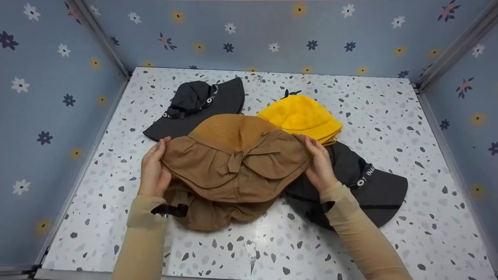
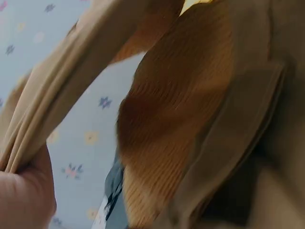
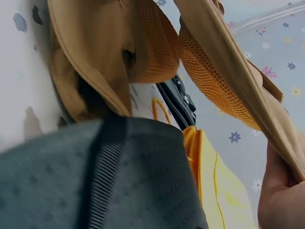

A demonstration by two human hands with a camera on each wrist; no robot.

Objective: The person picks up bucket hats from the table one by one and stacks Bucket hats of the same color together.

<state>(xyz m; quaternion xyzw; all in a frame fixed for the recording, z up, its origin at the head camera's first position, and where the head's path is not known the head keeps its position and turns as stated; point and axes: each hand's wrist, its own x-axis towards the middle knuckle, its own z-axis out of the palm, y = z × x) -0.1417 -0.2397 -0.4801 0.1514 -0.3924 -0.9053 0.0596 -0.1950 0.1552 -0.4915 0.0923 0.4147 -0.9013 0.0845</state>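
A brown sun hat with a ribbed tan crown and a fabric bow at its front is held up by its wide brim. My left hand pinches the brim's left end, thumb on top. On the opposite end, my right hand grips the brim the same way. Beneath lies a second brown hat, largely covered by the raised one. In the left wrist view the lower hat's ribbed crown shows below the lifted brim. The right wrist view shows a gap between both brown hats.
Behind the brown hats lie a black bucket hat at left and a yellow hat at right. Another black hat lies under my right forearm. Flower-patterned panels enclose the speckled white table at the back and sides.
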